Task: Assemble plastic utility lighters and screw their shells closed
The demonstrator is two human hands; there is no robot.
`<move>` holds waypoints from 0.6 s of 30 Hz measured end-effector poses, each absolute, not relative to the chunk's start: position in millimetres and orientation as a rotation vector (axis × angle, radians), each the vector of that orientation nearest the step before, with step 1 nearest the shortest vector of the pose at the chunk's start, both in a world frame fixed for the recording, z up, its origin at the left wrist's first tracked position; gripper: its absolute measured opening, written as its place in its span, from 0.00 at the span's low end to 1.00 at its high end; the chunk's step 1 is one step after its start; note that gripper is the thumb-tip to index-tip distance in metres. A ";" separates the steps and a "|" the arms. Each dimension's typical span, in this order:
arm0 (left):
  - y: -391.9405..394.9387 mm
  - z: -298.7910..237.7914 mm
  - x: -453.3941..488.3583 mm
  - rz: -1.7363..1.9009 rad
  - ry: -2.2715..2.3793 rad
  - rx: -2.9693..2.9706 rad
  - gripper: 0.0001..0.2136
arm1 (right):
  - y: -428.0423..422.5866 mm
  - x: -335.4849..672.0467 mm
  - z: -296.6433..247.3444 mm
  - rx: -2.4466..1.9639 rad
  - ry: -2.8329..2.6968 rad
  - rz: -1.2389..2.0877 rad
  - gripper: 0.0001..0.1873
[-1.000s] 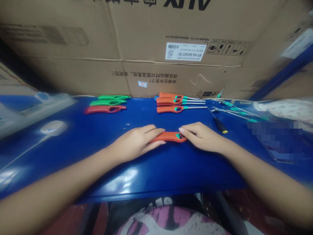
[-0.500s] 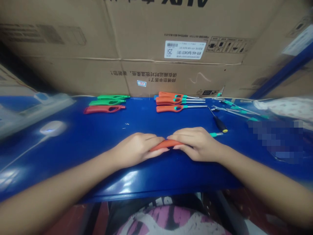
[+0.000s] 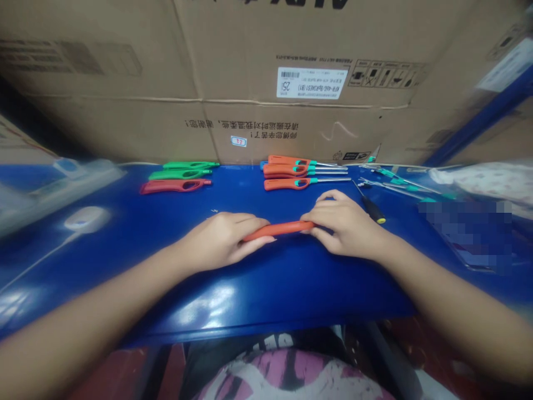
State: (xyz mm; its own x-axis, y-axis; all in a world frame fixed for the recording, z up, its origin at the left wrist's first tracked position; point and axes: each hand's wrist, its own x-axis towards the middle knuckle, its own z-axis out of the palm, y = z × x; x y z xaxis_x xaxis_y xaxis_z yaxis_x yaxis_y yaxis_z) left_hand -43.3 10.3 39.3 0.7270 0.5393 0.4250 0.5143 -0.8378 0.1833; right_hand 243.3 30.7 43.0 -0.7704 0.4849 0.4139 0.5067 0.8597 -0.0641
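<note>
Between my two hands, an orange utility lighter (image 3: 285, 228) is held level just over the blue table. My left hand (image 3: 225, 239) is closed round its left end, thumb below and fingers on top. My right hand (image 3: 345, 226) pinches the right end, with its other fingers curled. The bare middle of the orange body shows between them; its barrel end is hidden by my right hand. Beyond lie several orange lighters (image 3: 287, 184) with metal barrels. A black screwdriver (image 3: 372, 209) with a yellow end lies just past my right hand.
Green handle casings (image 3: 177, 174) and a red casing (image 3: 169, 187) lie at the back left. Metal barrels with teal parts (image 3: 400, 188) are at the back right. A white corded device (image 3: 86, 219) sits left. A cardboard box (image 3: 145, 128) stands behind the blue table (image 3: 266, 294).
Both hands have moved away from my body with the lighter, the left also leftward. They are farther apart, so more orange body shows. The teal-and-metal tip beyond my right hand is now hidden.
</note>
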 end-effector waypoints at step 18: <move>10.2 31.3 -38.6 0.551 1.107 2.744 0.15 | 36.6 237.5 31.9 -1.021 -2.629 -0.062 0.16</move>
